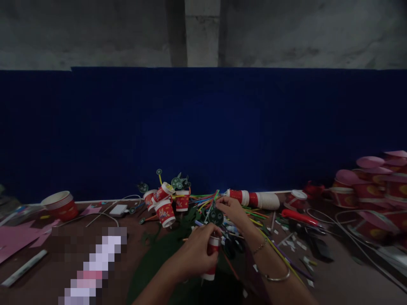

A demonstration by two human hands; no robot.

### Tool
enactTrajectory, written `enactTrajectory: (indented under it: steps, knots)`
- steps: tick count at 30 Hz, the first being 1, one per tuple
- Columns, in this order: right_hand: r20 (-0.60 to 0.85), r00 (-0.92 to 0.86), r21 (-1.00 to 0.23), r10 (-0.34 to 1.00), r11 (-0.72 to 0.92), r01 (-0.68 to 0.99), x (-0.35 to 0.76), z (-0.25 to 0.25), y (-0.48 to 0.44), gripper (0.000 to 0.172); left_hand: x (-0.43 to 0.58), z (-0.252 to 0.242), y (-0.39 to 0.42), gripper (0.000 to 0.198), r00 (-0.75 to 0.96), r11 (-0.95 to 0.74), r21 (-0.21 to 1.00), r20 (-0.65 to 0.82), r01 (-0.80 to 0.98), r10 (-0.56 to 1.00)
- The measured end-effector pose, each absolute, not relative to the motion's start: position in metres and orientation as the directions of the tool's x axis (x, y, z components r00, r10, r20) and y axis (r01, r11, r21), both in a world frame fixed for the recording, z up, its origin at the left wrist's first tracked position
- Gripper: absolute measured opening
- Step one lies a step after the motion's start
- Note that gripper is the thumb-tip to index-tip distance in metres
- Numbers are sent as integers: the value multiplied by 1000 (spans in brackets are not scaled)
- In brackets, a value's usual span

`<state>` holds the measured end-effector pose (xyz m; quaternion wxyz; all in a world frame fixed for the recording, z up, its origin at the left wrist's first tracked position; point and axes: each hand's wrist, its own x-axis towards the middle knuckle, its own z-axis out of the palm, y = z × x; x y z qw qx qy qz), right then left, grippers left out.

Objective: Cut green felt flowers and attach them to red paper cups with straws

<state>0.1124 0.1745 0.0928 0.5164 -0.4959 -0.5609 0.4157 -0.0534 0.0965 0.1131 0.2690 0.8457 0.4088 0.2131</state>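
Observation:
My left hand (201, 245) is wrapped round a small red paper cup (210, 271) with a white rim, held over dark green paper (155, 267). Above the cup's mouth stands a dark green paper cutout (216, 217) with pale circles on it. The fingertips of my right hand (233, 209) pinch this cutout at its upper edge. How the cutout is joined to the cup is hidden behind my left fingers. Behind my hands lie many coloured drinking straws (203, 204). Several red cups with green cutouts (165, 212) are grouped just left of them.
Stacked paper cups (254, 199) lie on their side at the back. A red-handled tool (299, 217), white paper scraps (291, 241) and cables are to the right. Red cups with pink paper discs (370, 186) crowd the far right. At left are nested larger cups (60, 205) and pink paper (15, 239).

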Motion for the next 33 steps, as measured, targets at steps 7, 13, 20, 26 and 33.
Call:
enactTrajectory:
  steps: [7,13,20,26,33]
  knots:
    - [223,-3,-963,975,221,153,113,93,174,14,-53,116,95,34,571,-522,621,142,585,809]
    - [210,-23,-969,977,211,128,112,96,171,13,-52,116,95,34,572,-524,606,136,598,809]
    - [202,-34,-969,979,204,141,111,102,167,13,-54,117,96,33,585,-526,605,120,597,802]
    - [185,-86,-977,979,193,89,112,102,168,17,-54,115,96,32,581,-524,596,116,609,806]
    - [226,-119,-970,967,235,69,113,97,169,24,-54,119,95,32,594,-532,598,112,600,796]
